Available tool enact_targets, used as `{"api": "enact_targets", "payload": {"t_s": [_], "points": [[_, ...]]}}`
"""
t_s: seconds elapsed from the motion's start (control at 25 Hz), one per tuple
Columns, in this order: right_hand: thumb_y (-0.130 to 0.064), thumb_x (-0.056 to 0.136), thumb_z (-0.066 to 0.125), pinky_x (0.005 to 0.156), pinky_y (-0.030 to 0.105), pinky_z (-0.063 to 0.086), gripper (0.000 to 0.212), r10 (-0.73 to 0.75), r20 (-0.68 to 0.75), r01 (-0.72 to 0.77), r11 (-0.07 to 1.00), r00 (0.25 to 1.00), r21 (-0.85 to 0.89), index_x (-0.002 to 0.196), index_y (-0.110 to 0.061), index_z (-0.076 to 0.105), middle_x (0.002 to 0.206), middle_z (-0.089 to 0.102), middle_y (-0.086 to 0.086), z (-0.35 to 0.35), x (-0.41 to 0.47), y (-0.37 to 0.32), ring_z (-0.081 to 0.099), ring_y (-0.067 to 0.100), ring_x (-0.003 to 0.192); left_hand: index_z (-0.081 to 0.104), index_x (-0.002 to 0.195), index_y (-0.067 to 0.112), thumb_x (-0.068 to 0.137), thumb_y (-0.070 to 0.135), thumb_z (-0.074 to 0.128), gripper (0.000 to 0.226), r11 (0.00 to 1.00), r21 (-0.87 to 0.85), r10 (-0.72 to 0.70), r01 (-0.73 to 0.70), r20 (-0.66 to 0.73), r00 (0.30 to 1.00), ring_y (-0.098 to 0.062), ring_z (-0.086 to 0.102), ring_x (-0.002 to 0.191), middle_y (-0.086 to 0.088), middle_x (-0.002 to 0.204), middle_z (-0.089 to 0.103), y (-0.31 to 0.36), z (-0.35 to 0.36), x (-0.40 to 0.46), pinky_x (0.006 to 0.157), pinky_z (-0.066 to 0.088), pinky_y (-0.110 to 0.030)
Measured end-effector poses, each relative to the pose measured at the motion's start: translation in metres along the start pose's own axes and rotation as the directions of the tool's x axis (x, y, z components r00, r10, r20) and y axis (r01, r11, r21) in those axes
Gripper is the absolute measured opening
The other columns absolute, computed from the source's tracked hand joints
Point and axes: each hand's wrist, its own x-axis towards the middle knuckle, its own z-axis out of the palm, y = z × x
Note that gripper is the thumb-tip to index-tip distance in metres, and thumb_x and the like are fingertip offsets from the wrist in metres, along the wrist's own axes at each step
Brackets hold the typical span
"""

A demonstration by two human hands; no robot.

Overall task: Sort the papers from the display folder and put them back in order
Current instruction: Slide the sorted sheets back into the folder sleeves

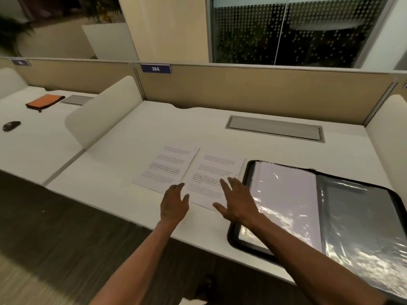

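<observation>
The one view sits on my head, looking forward and down across the desk (136, 194) from close above its near edge. My forearms enter from the bottom; the partition (253, 89) and window (297, 29) fill the top.

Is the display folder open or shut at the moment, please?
Open. The folder lies flat on the desk, both sides spread and its shiny plastic sleeves facing up.

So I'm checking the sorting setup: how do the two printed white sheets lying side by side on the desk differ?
The left printed white sheet lies fully uncovered, with no hand on it; the right printed white sheet has the right hand over its near corner. The left sheet sits further from the open black display folder; the right sheet's edge meets it. Both lie flat, printed side up.
</observation>
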Motion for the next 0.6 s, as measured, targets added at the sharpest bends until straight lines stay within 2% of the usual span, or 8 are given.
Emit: {"api": "enact_targets", "payload": {"t_s": [0.2,0.36,0.48,0.6], "points": [[-0.058,0.099,0.044,0.125,0.046,0.010,0.085,-0.084,0.052,0.086,0.996,0.995,-0.029,0.161,-0.015,0.003,0.168,0.003,0.014,0.014,0.072,-0.071,0.001,0.031,0.155,0.042,0.148,0.013,0.097,0.037,0.059,0.060,0.991,0.091,-0.101,0.096,0.045,0.994,-0.026,0.027,0.147,-0.012,0.155,0.038,-0.075,-0.023,0.080,0.116,0.029,-0.041],[-0.052,0.102,0.043,0.125,0.047,0.008,0.082,-0.086,0.127,0.092,0.995,0.988,-0.041,0.161,-0.013,0.001,0.168,0.001,0.014,0.033,0.128,-0.116,-0.001,0.031,0.155,0.023,0.156,0.011,0.098,0.052,0.049,0.075,0.955,0.229,-0.215,0.188,0.096,0.972,-0.033,0.010,0.152,-0.020,0.162,0.020,-0.119,-0.039,0.128,0.120,0.020,-0.045],[-0.048,0.104,0.037,0.124,0.047,0.005,0.076,-0.092,0.236,0.109,0.992,0.968,-0.062,0.160,-0.012,0.003,0.168,0.000,0.014,0.058,0.158,-0.145,-0.004,0.029,0.155,0.015,0.157,0.013,0.096,0.062,0.042,0.082,0.920,0.303,-0.308,0.250,0.161,0.938,-0.036,0.015,0.150,-0.021,0.161,0.018,-0.139,-0.041,0.148,0.118,0.024,-0.048],[-0.047,0.105,0.034,0.125,0.045,0.003,0.073,-0.084,0.350,0.123,0.988,0.933,-0.093,0.160,-0.010,0.003,0.168,-0.003,0.014,0.082,0.171,-0.164,-0.004,0.029,0.155,0.016,0.155,0.014,0.093,0.066,0.042,0.085,0.897,0.349,-0.342,0.272,0.157,0.927,-0.035,0.029,0.142,-0.018,0.155,0.028,-0.142,-0.041,0.155,0.110,0.033,-0.046]]}}
